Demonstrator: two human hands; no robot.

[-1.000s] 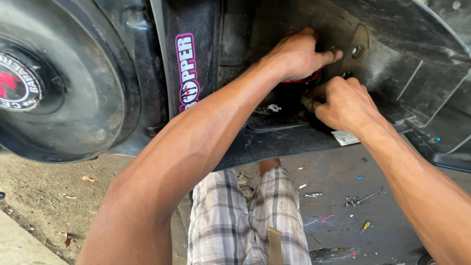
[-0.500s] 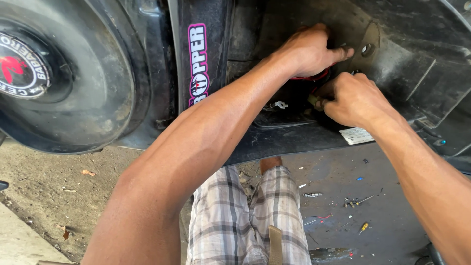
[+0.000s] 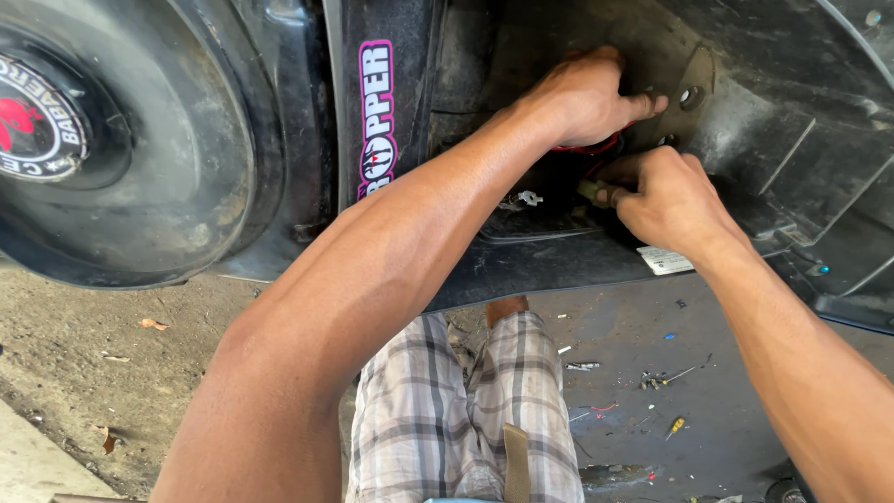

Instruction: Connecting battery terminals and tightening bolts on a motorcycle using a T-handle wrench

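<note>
1. Where the lower centre of the frame sits nearest the camera, plaid shorts point(image 3: 466, 419) cover the person's legs, above a grey concrete floor point(image 3: 643, 345).
2. Floor, lower right: small loose screws point(image 3: 585, 365), a yellow-handled screwdriver point(image 3: 674, 428) and a short red wire scrap point(image 3: 603, 407), lying well apart from the hands.
3. Floor, lower left: bare dirt with dry leaf bits point(image 3: 152, 324).
4. Left forearm: runs from the lower left diagonally up to the upper centre.
5. Left hand point(image 3: 587, 98), upper centre: fingers curled, one fingertip stretched right onto a tan bracket point(image 3: 694, 79) with round holes; whether the grip holds anything cannot be told.
6. Red wire point(image 3: 587, 146): shows just under the left hand.
7. Right hand point(image 3: 666, 196), centre right, just below the left hand: grip closed on a small olive-coloured connector point(image 3: 592, 192), whose end juts out left of the fingers.
8. Black plastic body panel point(image 3: 792, 140), upper right: the dark recess that both hands reach into; a white label point(image 3: 665, 260) sits on its lower edge.
9. Black upright strip with a pink-and-white sticker point(image 3: 377, 116), upper centre-left.
10. Round black wheel cover point(image 3: 158, 158) with a red-and-white emblem, upper left.
</note>
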